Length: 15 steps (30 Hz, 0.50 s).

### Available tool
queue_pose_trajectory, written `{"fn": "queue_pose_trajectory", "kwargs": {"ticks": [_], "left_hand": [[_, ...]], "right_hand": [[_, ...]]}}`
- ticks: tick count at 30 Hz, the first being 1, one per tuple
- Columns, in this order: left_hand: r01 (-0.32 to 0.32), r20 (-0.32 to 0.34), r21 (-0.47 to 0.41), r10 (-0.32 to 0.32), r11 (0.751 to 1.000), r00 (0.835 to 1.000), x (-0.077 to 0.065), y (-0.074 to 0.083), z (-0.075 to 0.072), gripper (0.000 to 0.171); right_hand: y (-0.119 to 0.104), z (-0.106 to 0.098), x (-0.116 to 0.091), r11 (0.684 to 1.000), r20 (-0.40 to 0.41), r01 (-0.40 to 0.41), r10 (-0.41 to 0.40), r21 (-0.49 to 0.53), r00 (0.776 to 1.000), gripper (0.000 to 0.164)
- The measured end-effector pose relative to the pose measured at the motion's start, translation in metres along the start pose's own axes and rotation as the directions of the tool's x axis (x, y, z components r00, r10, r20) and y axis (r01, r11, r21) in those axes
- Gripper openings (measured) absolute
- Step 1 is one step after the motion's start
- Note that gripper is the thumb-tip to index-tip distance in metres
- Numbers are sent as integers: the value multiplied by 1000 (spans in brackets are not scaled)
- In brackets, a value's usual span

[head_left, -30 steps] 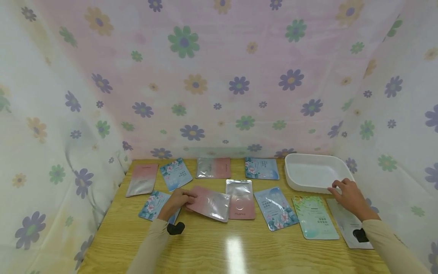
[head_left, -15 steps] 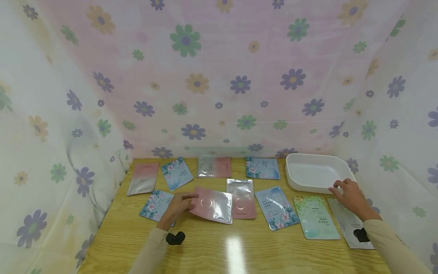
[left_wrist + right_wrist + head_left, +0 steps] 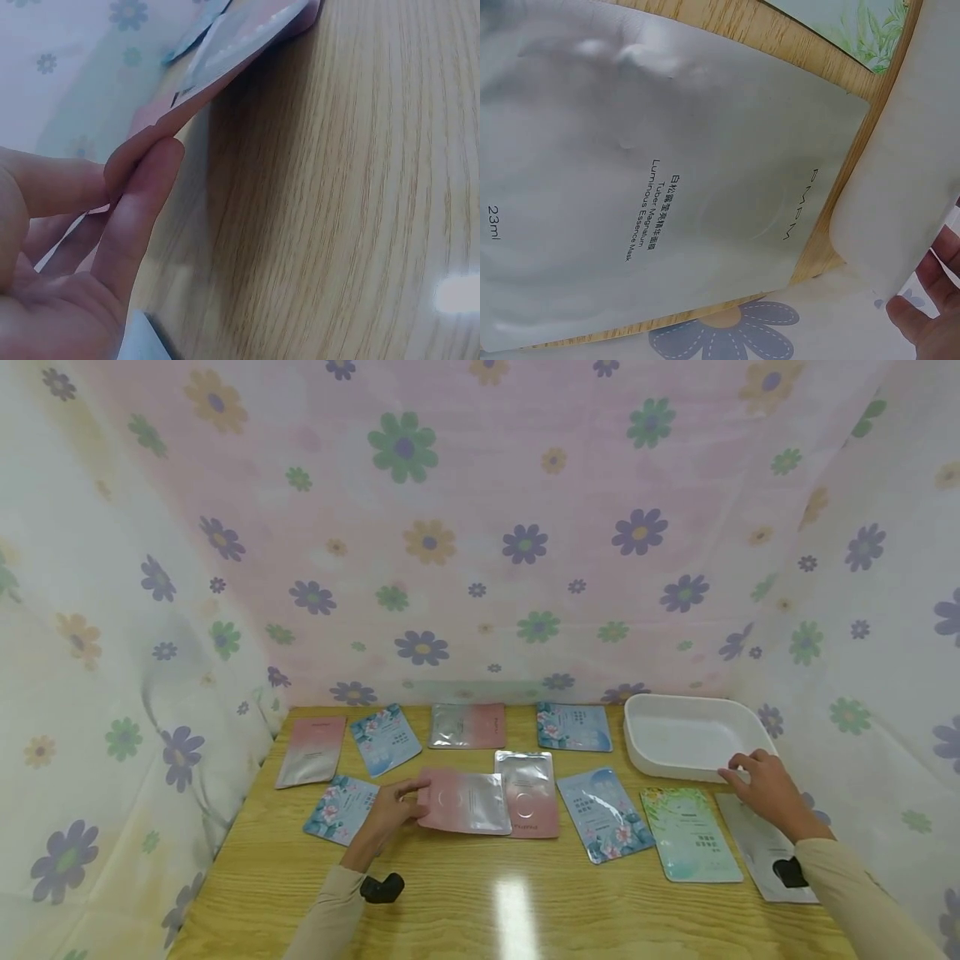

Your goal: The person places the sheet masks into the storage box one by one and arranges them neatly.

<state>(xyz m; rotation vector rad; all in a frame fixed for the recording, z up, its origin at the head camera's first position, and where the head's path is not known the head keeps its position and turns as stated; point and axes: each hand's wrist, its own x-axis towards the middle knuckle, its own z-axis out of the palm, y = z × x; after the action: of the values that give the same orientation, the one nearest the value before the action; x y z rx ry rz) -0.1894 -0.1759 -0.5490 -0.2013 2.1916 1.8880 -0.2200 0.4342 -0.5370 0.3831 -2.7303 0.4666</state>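
My left hand [image 3: 408, 798] pinches the left edge of a pink and silver sachet [image 3: 465, 802], raised a little off the wooden table [image 3: 480, 910]. In the left wrist view thumb and fingers [image 3: 142, 172] clamp the pink sachet's edge [image 3: 225, 71]. My right hand [image 3: 738, 774] holds the near right corner of a white tray [image 3: 675, 735], fingers curled at its rim. The right wrist view shows my fingertips [image 3: 930, 315] beside the tray rim [image 3: 900, 187], with a grey sachet [image 3: 652, 187] flat beneath.
Several sachets lie flat: pink [image 3: 311, 752], blue floral [image 3: 385, 739], silver-pink [image 3: 467, 727], blue [image 3: 573, 727], silver-pink [image 3: 527, 793], blue [image 3: 603, 814], green [image 3: 690, 835], grey [image 3: 765, 852], and blue [image 3: 339, 810] by my left hand. Flowered cloth walls close in three sides.
My left hand has turned the pink and silver sachet from slanted to nearly level and shifted it slightly up. The right hand has stayed at the tray corner.
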Motion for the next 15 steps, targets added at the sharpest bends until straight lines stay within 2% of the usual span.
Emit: {"fn": "queue_pose_trajectory", "kwargs": {"ticks": [6,12,15], "left_hand": [[9,12,-3,-9,1000,1000,-2,3,2,46],[-57,42,1,57,998,998,-3,13,11,44],[-88,48,-28,89,996,995,-2,20,17,44]], "right_hand": [[-1,-2,0,1000,6,-11,11,1,1000,13],[-2,-3,0,1000,3,5,-5,6,1000,13],[-2,-3,0,1000,-4,15,-14,9,1000,13]]}}
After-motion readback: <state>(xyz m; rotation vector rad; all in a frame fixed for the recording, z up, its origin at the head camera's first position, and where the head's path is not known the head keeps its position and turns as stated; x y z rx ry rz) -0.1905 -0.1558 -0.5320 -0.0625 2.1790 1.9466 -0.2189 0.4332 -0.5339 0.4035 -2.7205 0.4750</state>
